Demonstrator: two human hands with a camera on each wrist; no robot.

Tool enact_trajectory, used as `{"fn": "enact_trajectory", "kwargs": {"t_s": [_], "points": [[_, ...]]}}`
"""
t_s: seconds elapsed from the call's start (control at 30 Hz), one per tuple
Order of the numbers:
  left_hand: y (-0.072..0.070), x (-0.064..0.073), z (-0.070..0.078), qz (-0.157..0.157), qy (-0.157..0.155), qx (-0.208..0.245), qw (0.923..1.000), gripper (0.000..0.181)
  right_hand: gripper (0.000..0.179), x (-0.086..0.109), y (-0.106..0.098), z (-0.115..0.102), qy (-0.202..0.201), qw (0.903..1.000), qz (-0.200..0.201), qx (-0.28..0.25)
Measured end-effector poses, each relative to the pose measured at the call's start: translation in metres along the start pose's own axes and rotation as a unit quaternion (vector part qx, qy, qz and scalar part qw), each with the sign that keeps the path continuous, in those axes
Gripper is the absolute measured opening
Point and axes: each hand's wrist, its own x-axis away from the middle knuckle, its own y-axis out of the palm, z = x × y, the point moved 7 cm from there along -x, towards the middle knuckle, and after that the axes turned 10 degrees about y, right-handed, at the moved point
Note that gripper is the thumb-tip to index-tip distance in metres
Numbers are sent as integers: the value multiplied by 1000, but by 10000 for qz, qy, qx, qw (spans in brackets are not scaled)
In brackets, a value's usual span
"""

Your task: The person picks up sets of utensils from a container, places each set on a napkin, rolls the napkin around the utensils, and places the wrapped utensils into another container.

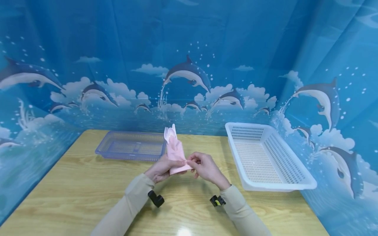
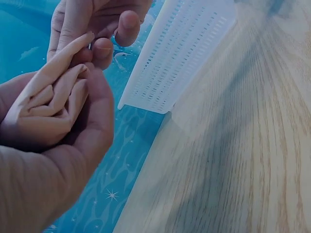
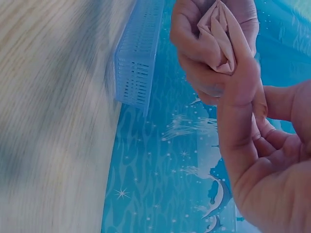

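A pink napkin (image 1: 175,149) is wrapped around white plastic cutlery, held above the table in the head view. Out of its far end stick a fork (image 1: 166,133), a spoon (image 1: 170,132) and a knife (image 1: 174,128). My left hand (image 1: 163,167) grips the rolled napkin near its lower end, thumb on top. With thumb and index finger, my right hand (image 1: 205,167) pinches the napkin's right edge. The folded layers of the napkin (image 2: 46,116) show at its near end in the left wrist view; the cutlery is hidden there.
A clear purplish basket (image 1: 133,146) sits at the back left of the wooden table (image 1: 73,183). On the right stands a larger white perforated basket (image 1: 274,157). Blue curtains (image 1: 141,39) printed with dolphins enclose the back and sides.
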Motion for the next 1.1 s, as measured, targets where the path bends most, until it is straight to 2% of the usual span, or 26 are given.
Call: {"fn": "enact_trajectory", "kwargs": {"t_s": [0.13, 0.3, 0.57, 0.8, 1.1], "points": [[1, 1, -1, -19, -35, 135, 9999, 64, 8, 2, 1, -1, -77, 9999, -13, 105], [2, 2, 0, -15, -19, 150, 9999, 68, 10, 2, 1, 1, -86, 9998, -47, 145], [2, 2, 2, -154, 102, 105, 9998, 59, 10, 2, 0, 3, -3, 9999, -139, 69], [0, 2, 4, -131, 118, 14, 9998, 48, 10, 2, -3, 1, 90, 9997, -169, -143], [0, 0, 6, -125, 301, -42, 9995, 48, 10, 2, -4, 3, 171, 9994, -118, -276]]}}
